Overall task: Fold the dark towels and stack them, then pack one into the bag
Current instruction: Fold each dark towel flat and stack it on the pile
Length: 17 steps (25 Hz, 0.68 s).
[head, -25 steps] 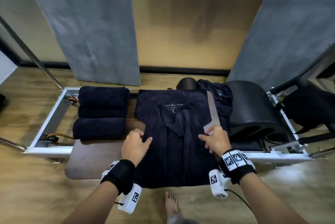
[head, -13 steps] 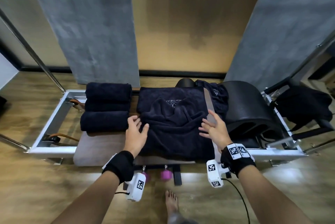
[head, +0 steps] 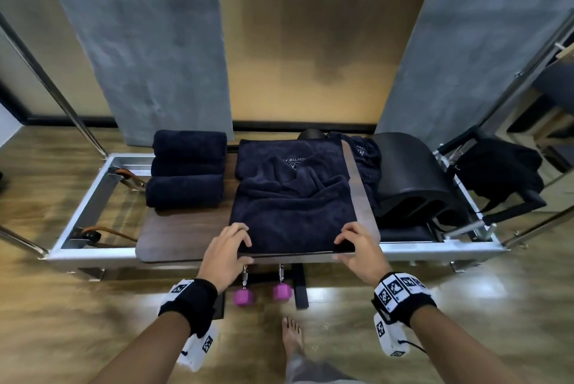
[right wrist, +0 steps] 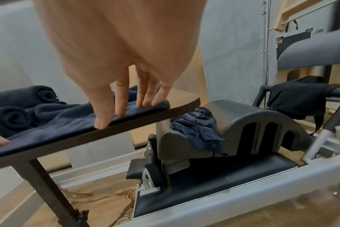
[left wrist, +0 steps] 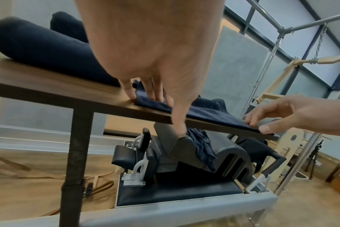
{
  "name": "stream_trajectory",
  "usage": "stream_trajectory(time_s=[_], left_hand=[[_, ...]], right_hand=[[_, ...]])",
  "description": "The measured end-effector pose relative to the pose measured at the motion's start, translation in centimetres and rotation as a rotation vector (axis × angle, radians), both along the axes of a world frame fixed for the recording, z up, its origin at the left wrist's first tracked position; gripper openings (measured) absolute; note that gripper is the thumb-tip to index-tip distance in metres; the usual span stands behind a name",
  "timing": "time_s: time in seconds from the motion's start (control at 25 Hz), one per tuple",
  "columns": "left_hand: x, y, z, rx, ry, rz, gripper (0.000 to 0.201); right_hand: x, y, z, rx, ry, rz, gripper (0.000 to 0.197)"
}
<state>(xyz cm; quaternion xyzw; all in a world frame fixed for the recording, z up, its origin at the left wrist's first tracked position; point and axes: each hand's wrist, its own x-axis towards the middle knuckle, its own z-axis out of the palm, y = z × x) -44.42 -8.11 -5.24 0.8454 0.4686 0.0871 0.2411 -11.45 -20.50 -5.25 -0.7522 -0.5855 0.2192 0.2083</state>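
At the table's (head: pixel 174 237) near edge, the left hand (head: pixel 226 254) and right hand (head: pixel 362 251) are pressing extended fingers on the dark towel's (head: pixel 295 213) corners, apparently squaring its fold for stacking.

Head overhead, wrists close, seemingly low, sharing table (head: pixel 174 237)

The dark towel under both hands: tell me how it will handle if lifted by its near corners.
Probably floppy: the dark towel lies in soft rumples, so it should sag between the left hand and right hand. Likely easy to grip, given its plush pile. Unlikely to roll, lying flat on the tabletop.
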Motion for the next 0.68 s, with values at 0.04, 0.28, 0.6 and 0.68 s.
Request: stream_trajectory(time_s=[0.04, 0.28, 0.6, 0.68], left_hand=[[-0.2, 0.1, 0.3, -0.004, -0.020, 0.013, 0.027], [-0.7, 0.7, 2.0, 0.011, -0.174, 0.102, 0.022], [1.2, 4.9, 5.0, 0.078, -0.404, 0.220, 0.007], [2.4, 7.5, 6.1, 0.199, -0.374, 0.276, 0.010]], right_hand=[[0.0, -0.3, 0.0, -0.006, -0.020, 0.006, 0.030], [-0.1, -0.8, 0.4, -0.005, -0.121, 0.020, 0.029], [3.5, 3.4, 4.4, 0.326, 0.058, -0.178, 0.018], [5.4, 6.7, 6.5, 0.414, 0.070, -0.187, 0.015]])
